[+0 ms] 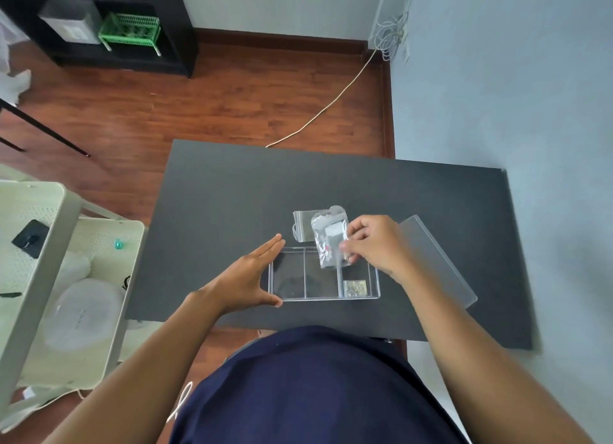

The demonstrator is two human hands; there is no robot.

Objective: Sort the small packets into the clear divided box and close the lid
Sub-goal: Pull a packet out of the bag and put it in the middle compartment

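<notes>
A clear divided box [288, 298] with three compartments stands open on the dark table [232, 191]. One small gold-patterned packet [355, 288] lies in its right compartment. My right hand [378, 244] pinches a clear packet [328, 241] with a white label, held tilted above the box's far edge, over the middle and right compartments. My left hand [252, 274] rests flat against the box's left wall, fingers straight and together with the thumb apart, holding nothing. Another clear packet [302, 224] lies on the table just behind the box. The clear lid [441, 261] lies to the right of the box.
A pale perforated cart [66, 277] with white containers stands left of the table. A cable [331, 105] runs across the wooden floor beyond the table's far edge. A blue-grey wall is on the right. A black shelf with a green basket [131, 30] stands far back.
</notes>
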